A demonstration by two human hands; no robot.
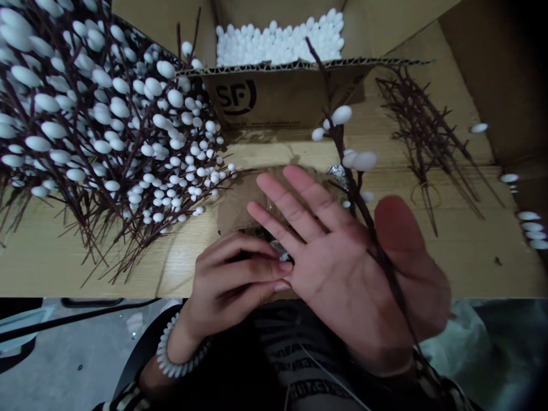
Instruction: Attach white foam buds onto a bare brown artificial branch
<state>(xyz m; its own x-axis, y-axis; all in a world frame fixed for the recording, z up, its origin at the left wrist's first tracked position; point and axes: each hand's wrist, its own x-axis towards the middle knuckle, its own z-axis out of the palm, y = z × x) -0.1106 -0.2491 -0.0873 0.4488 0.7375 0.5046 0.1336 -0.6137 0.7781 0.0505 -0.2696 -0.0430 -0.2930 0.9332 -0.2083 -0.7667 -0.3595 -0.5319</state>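
Note:
My right hand (346,274) is held palm up with its fingers stretched out and spread. A brown artificial branch (353,185) with a few white berries lies across that palm, passing beside the thumb, its upper end rising toward the box. My left hand (240,279), wearing a pale coiled band on its wrist, has thumb and fingers pinched together at the little-finger edge of my right palm. What sits in that pinch, if anything, is hidden. Just beyond the left fingertips a small shiny silvery bit (280,251) shows.
A cardboard box (282,97) holding many white berries (278,45) stands at the back. Berry-covered branches (103,125) are heaped on the left. Bare brown twigs (428,131) lie on the right of the wooden table (171,268), with loose white berries (528,216) near its right edge.

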